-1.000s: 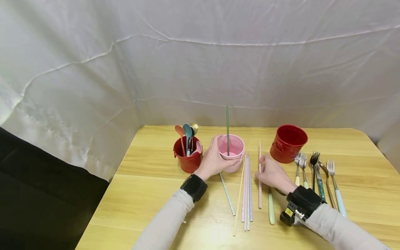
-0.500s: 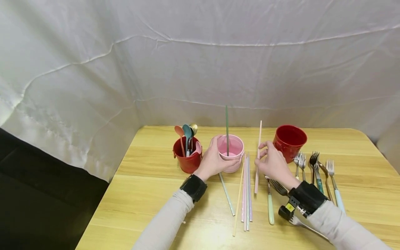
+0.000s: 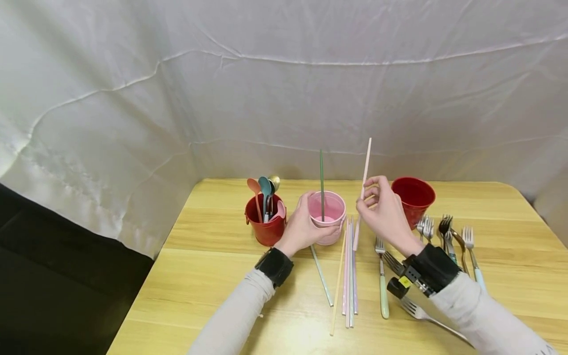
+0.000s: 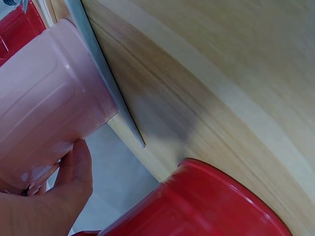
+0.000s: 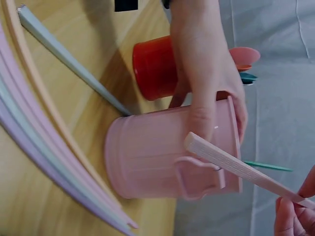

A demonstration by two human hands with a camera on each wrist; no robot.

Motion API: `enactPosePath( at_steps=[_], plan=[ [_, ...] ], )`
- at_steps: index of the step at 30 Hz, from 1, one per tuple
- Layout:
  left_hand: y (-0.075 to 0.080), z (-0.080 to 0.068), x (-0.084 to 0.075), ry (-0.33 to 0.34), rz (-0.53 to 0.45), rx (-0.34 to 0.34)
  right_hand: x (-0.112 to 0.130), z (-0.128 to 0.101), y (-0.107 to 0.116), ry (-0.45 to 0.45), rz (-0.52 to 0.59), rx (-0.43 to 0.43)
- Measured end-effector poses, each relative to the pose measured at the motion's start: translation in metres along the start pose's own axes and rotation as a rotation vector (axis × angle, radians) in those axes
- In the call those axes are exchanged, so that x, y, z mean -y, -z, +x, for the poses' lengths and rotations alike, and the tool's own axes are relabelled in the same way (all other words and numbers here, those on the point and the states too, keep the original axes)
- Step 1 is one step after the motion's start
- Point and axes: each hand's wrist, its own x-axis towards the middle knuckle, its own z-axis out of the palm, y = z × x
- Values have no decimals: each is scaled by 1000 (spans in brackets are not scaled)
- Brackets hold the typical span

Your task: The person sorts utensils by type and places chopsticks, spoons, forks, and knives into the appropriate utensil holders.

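Note:
My left hand (image 3: 303, 226) grips the side of a pink bucket (image 3: 328, 211) on the wooden table; a green chopstick (image 3: 322, 182) stands in it. My right hand (image 3: 381, 209) pinches a pale pink chopstick (image 3: 364, 175) and holds it raised and tilted, just right of the pink bucket. The right wrist view shows that chopstick (image 5: 236, 167) near the bucket's rim (image 5: 167, 157) and my left hand (image 5: 206, 83) around it. In the left wrist view my thumb (image 4: 74, 172) presses the pink bucket (image 4: 44, 103).
A red bucket (image 3: 265, 223) with several spoons stands left of the pink one; an empty red bucket (image 3: 411, 199) stands right. Several chopsticks (image 3: 349, 276) lie in front of the pink bucket. Several forks (image 3: 448, 241) lie at the right. White cloth hangs behind the table.
My right hand has lifted the pale pink chopstick off the table and raised it, tilting it upright beside the pink bucket. The left hand stays on the bucket.

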Motion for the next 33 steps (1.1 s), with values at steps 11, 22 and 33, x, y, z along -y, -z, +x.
enactPosePath(
  at_steps=[11, 22, 33],
  plan=[
    [1, -1, -1, 3, 25, -10, 25, 19, -5, 203, 136, -135],
    [0, -1, -2, -1, 26, 3, 25, 28, -26, 321, 81, -155],
    [-1, 0, -1, -18, 46, -1, 2, 10, -38, 177, -86, 61]
  ],
)
